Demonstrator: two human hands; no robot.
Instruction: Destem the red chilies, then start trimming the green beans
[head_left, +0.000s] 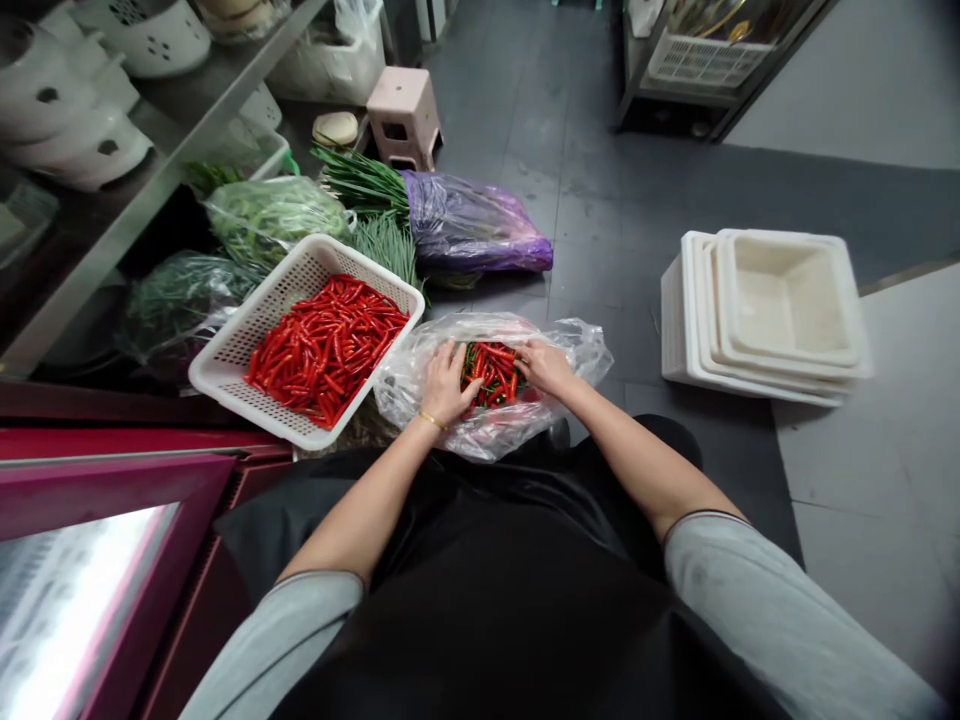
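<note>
A clear plastic bag (487, 440) lies open in front of me, with red chilies and green stems (493, 372) inside. My left hand (448, 385) rests at the left edge of these chilies, its fingers apart and nothing visibly held. On their right side, my right hand (545, 366) has its fingers bent together at a chili; the fingertips are partly hidden and what they pinch is too small to name. Left of the bag, a white perforated basket (225, 385) stands tilted, holding a heap of red chilies (330, 345).
Bagged greens (274, 212) and a purple bag of long green stalks (480, 225) lie beyond the basket. A pink stool (405, 110) stands behind them. Stacked white tubs (686, 310) are at the right. A metal shelf (150, 190) runs along the left.
</note>
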